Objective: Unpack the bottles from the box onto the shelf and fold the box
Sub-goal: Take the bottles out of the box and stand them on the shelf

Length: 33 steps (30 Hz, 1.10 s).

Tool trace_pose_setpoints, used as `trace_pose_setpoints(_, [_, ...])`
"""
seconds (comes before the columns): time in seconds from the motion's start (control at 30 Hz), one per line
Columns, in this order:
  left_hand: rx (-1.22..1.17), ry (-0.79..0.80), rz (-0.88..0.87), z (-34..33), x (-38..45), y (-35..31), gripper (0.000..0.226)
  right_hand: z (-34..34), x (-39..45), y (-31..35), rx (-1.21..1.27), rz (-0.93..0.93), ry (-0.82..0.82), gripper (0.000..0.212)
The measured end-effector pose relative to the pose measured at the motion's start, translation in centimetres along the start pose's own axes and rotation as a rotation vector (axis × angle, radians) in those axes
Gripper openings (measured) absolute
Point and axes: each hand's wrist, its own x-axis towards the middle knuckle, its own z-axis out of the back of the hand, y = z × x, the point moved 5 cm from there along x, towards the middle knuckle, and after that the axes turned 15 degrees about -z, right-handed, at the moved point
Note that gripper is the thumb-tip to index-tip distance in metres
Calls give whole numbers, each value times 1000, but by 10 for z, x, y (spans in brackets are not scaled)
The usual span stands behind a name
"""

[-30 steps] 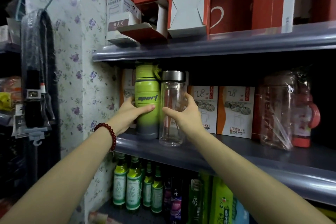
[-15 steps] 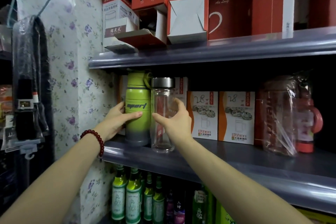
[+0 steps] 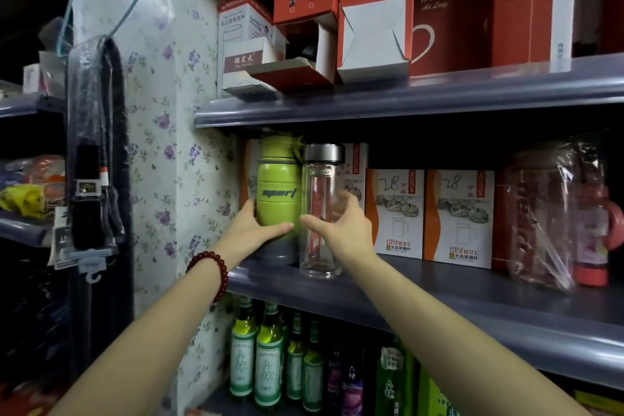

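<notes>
— On the grey metal middle shelf (image 3: 439,284), what stood where at that moment?

— Behind everything was a row of white-and-orange printed cartons (image 3: 457,213). In front, at the shelf's left end, the green sport bottle with a grey base (image 3: 278,186) stood upright, and the clear glass bottle with a silver cap (image 3: 320,213) stood just beside it on its right, touching or nearly so; I could not tell which. Both bases rested near the front lip.

— And the hands?

— The left hand (image 3: 251,230), with a red bead bracelet (image 3: 212,270) at the wrist, was wrapped around the green bottle's lower body, thumb across the front. The right hand (image 3: 344,230) curled round the glass bottle at mid-height, thumb in front and fingers behind.

— How should the placing have been finished well?

— I judged the bottles needed sliding back a little together, kept upright and level, so neither base hung near the edge. Glass against a hard bottle might have clinked, so a gentle push and a slow letting-go seemed wise. No box to be folded showed in view.
</notes>
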Motion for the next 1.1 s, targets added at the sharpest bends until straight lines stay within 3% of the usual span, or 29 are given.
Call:
trace_pose_setpoints(0.13, [210,78,48,-1,-15,-3,97,2,-9,2,-125,-21,-52,90])
trace_pose_setpoints(0.27, [430,68,-12,5,-24,-15,79,6,-24,-2,-219,15,-56,71])
trace_pose_setpoints(0.5, [652,43,-120,20,-70,-49,33,10,-63,-4,-446,246,-48,47])
trace_pose_setpoints(0.6, [754,104,-112,24,-95,-68,26,6,-81,-2,-538,360,36,33])
trace_pose_setpoints(0.7, [832,124,-36,29,-131,-88,27,1,-103,-5,-577,423,172,32])
trace_pose_setpoints(1.1, [923,87,451,58,-344,-104,23,-67,-230,-76,-579,436,697,29])
